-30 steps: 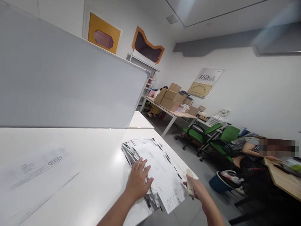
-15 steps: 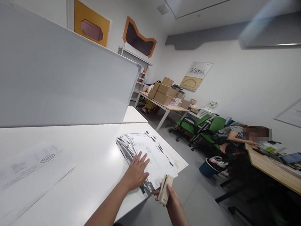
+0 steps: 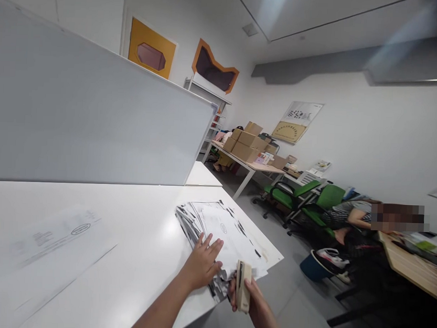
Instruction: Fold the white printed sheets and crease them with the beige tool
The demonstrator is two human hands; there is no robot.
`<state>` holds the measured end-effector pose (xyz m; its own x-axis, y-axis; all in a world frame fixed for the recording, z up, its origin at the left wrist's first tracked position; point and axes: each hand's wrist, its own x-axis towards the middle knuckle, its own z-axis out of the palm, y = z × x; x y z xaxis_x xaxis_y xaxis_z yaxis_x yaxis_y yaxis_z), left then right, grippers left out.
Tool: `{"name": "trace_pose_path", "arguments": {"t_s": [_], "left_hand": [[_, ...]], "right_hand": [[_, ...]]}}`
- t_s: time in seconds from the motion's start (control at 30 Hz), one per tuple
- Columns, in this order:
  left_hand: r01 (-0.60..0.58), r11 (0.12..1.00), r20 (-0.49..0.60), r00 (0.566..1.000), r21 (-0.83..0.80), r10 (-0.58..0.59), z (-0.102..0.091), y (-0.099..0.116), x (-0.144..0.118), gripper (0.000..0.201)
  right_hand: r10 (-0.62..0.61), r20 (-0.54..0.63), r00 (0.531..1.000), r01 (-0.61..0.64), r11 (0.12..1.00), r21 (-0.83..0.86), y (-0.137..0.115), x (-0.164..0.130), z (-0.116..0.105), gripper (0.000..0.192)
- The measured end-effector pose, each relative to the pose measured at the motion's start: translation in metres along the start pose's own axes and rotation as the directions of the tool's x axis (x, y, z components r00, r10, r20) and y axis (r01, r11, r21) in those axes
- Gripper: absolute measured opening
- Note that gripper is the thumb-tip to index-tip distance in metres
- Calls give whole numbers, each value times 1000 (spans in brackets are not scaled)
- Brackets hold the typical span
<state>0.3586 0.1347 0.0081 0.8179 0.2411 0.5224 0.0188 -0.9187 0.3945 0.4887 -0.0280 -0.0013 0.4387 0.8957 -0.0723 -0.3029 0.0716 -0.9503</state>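
Observation:
A thick, uneven stack of printed papers lies at the right edge of the white table. My left hand rests on its near left part, fingers spread over the sheets. Wrapped in the fingers of my right hand is a cream stapler, held upright at the near corner of the stack. The top sheet bends up a little beside the stapler. Whether the stapler's jaws touch the paper I cannot tell. Further left on the table lie some loose printed sheets.
A grey partition panel stands along the back of the table. Beyond are cardboard boxes on another table, green chairs, a blue bin, and a person leaning over a wooden desk.
The view has shifted, so the scene sits lower and further right. The near corner of the top sheet now curls up by the stapler. My left hand stays on the stack.

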Motion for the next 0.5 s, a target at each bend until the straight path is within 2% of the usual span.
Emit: {"name": "trace_pose_path", "arguments": {"t_s": [0.17,0.27,0.37,0.5], "left_hand": [[-87,996,-3,996,-35,87,2,0,1,54],[-39,999,-78,996,-9,38,6,-3,2,54],[15,1000,-85,996,-6,-15,8,-4,2,51],[-90,994,-66,994,-63,85,5,0,0,41]], "right_hand": [[-127,-96,987,126,992,-10,22,-15,-24,47],[-204,-171,964,202,979,-29,32,-19,-38,50],[-213,-206,955,209,977,-37,29,-16,-34,50],[-203,-221,954,204,979,-18,22,-15,-14,50]]}}
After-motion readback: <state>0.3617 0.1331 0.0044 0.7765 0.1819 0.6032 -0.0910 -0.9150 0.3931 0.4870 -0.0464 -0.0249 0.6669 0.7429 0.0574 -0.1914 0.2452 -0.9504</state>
